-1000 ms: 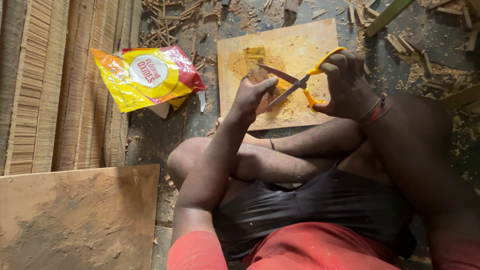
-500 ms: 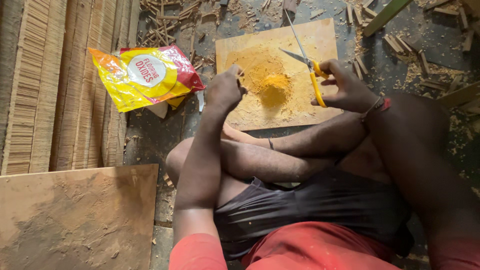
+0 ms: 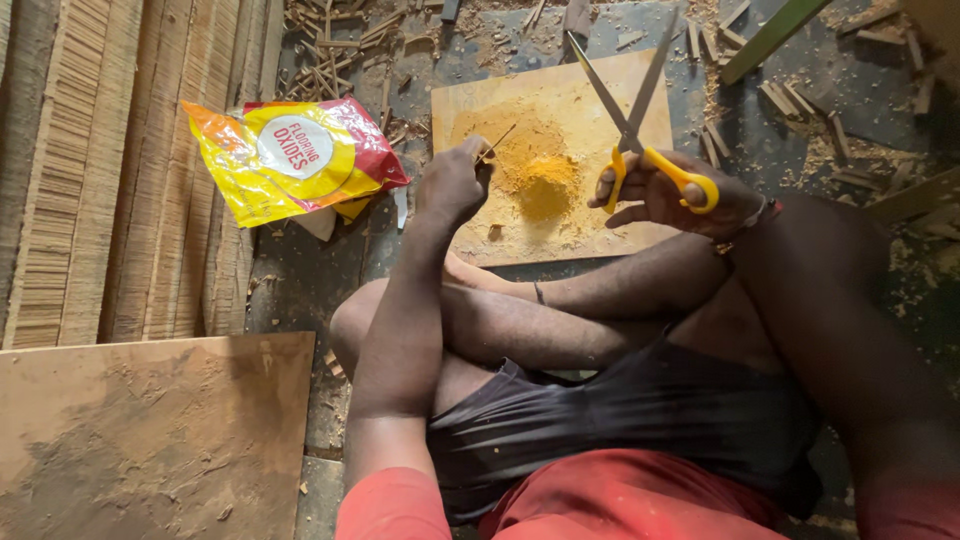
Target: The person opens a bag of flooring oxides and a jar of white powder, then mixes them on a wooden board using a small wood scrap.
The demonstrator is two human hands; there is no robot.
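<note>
Scissors (image 3: 633, 110) tip perhaps cropped above

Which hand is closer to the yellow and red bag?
Left. The left hand, pinching a thin stick, sits just right of the bag. The right hand, holding scissors, is across the powder board.

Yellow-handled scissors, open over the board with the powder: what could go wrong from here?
1. The yellow-handled scissors are held by the right hand with blades apart, points up; a slip might nick the left hand nearby.
2. The loose heap of yellow powder on the flat wooden board lies unguarded; a hand or bare leg could scatter it.
</note>
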